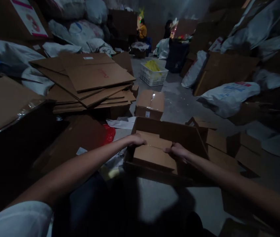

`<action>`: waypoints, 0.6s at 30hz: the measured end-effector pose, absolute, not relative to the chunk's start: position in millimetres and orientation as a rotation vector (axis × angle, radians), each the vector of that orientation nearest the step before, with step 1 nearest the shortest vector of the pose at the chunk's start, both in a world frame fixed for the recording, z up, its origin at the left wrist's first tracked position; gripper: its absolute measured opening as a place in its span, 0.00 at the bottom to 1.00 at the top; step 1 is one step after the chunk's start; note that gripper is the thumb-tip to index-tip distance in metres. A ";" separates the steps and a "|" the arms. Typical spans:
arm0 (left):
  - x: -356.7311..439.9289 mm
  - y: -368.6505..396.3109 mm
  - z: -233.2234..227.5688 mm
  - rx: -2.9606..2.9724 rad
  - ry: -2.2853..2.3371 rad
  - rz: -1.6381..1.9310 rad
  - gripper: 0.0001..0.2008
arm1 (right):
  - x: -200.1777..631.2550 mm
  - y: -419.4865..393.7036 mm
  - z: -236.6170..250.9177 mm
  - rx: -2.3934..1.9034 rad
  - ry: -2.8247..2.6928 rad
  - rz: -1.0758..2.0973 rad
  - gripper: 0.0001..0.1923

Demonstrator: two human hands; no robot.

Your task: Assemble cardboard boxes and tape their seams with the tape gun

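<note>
Small tan cardboard box [154, 157], seam across its top, inside larger open carton [182, 131]

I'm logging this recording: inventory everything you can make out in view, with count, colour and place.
small carton: at least 1, brown, inside open box
open box: 1, brown, front centre
taped box: 1, brown, beyond it
cardboard sheets: several, brown, piled left
basket: 1, white, yellow contents, mid-floor
red plastic: 1, red, left of open box
sacks: many, mostly white, both sides
other cartons: several, brown, both sides
people: at least 2, one in yellow, background
floor: 1, grey, throughout
sleeve: 1, white, bottom left
left hand: 1, bare, small carton's left
right hand: 1, bare, its right
</note>
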State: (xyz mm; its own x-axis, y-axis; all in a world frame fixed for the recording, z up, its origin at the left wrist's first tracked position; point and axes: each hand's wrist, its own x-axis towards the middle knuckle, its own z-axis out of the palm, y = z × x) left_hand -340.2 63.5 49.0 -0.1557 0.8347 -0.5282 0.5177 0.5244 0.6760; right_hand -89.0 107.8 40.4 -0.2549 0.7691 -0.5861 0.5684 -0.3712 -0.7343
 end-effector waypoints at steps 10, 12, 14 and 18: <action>-348.8 58.0 28.2 1.213 1.885 0.156 0.35 | -87.0 132.3 3.5 -1.934 -1.675 1.783 0.18; -344.3 63.2 20.7 1.244 1.875 0.120 0.36 | -91.7 142.4 -7.0 -1.948 -1.673 1.839 0.20; -335.6 66.5 10.0 1.282 1.868 0.190 0.39 | -97.9 149.1 -19.2 -1.964 -1.661 1.947 0.21; -313.5 64.8 -7.4 1.412 1.807 0.321 0.40 | -99.5 148.0 -35.3 -1.925 -1.707 2.056 0.24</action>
State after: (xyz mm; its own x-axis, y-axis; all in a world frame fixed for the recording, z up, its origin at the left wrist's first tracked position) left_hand -313.5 64.8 -7.4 -0.0540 0.9002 -0.4322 0.6963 0.3442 0.6299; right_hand -99.5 148.0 -35.3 -0.3094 0.5081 -0.8038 0.6967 -0.4542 -0.5553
